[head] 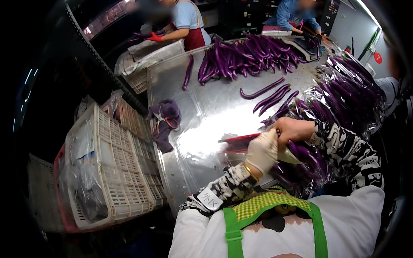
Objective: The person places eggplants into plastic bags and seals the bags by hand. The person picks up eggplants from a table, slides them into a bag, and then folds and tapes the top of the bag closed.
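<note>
My left hand (263,151), in a pale glove, is closed on the gathered part of a plastic bag with red edging (240,143). Against it presses my bare right hand (292,130), its fingers curled at the same gathered spot; what exactly it grips is hidden. Just right of and below the hands lie purple eggplants (306,156), partly in clear film. Several loose long eggplants (272,98) rest on the metal table (193,119) beyond my hands. Farther back is a big pile of eggplants (238,58). Wrapped bundles of eggplants (345,90) are heaped at the right.
Scissors with red handles (164,122) lie on a purple cloth (166,142) at the table's left edge. White plastic crates (122,167) stand left of the table. A weighing scale (306,50) sits at the far right. Two co-workers handle eggplants at the back; another person is partly visible at right.
</note>
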Available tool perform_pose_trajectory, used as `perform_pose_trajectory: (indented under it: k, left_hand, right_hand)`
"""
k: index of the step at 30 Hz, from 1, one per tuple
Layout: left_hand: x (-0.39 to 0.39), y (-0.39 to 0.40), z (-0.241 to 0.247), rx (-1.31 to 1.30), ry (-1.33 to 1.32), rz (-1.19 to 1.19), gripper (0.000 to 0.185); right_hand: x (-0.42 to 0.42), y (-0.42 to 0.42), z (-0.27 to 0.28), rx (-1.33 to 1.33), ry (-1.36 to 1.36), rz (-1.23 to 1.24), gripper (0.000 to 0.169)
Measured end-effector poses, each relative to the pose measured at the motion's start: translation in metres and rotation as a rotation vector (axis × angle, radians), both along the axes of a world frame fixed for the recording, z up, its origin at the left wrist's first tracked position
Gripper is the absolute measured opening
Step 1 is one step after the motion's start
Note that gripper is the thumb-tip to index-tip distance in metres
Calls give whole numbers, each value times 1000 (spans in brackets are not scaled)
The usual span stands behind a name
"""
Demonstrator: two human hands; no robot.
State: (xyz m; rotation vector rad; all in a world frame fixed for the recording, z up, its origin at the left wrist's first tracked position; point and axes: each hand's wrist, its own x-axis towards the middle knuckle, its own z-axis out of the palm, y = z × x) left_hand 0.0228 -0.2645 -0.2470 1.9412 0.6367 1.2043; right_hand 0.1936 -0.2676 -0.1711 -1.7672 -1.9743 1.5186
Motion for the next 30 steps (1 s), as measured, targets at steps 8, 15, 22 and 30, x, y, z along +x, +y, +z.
perform_pose_trajectory:
  k: [8,15,22,30]
  left_hand:
    - [-16,83,62,-572,-321,-124,16]
    - [-46,141,161,-714,-354,-264,13]
    - [-57,163,222,-404,-232,-290,10]
    - [-46,196,218,-491,-248,-398,21]
  right_hand:
    - [-4,36,71,-122,396,-246,31]
    - [-21,82,148,351,778,-312,26]
    - [-16,127,237,350,1099,7,13]
    - [-4,137,217,706,765,-195,17]
